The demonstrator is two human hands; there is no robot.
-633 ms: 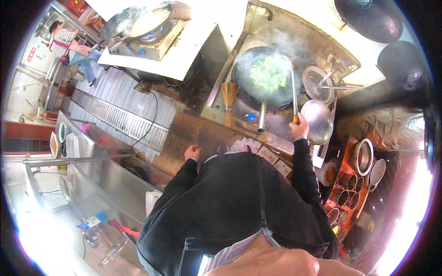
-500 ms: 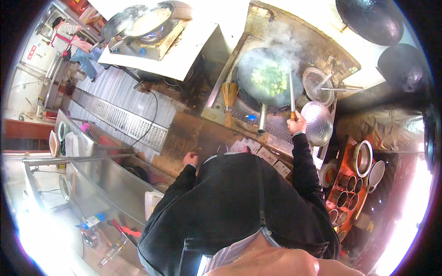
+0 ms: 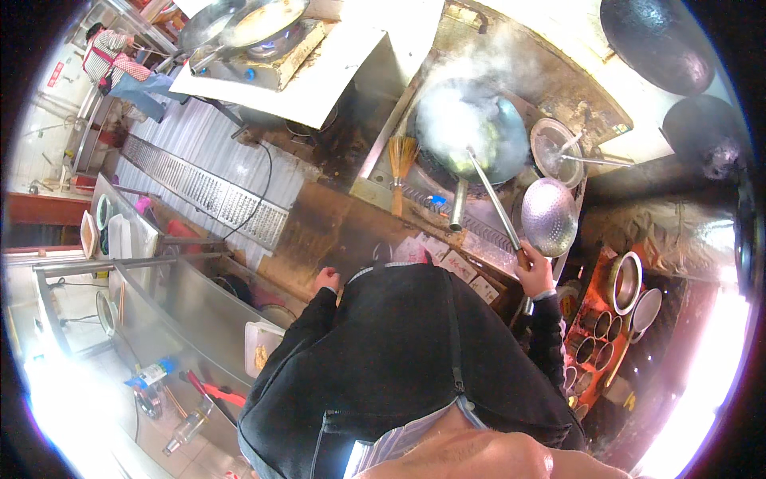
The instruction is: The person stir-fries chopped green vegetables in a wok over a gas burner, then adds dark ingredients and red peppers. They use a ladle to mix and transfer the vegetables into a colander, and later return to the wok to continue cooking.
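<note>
My right hand (image 3: pixel 535 270) is closed around the wooden grip of a long-handled wok utensil (image 3: pixel 496 199). Its metal shaft slants up and left into a wok (image 3: pixel 515 140) on the stove. Thick steam hides the utensil's working end and most of the green food (image 3: pixel 463 162) inside. The wok's own handle (image 3: pixel 459 206) points toward me, with no hand on it. Just above my right hand lies a round perforated metal skimmer (image 3: pixel 549 215). Down by my waist, my left hand (image 3: pixel 325 279) is curled closed, with nothing visible in it.
Left of the wok lies a straw brush (image 3: pixel 401 164); on its right sits a round metal pan (image 3: pixel 552 132) with utensils in it. Dark woks (image 3: pixel 658 44) stand at the far right. A person (image 3: pixel 112 68) works in the far left, past another burner. A seasoning rack (image 3: pixel 594 331) is at right.
My right hand has drawn back toward me and slightly right, tilting the utensil's shaft. Steam over the wok has thickened and covers more of the food. My left hand stays by my waist.
</note>
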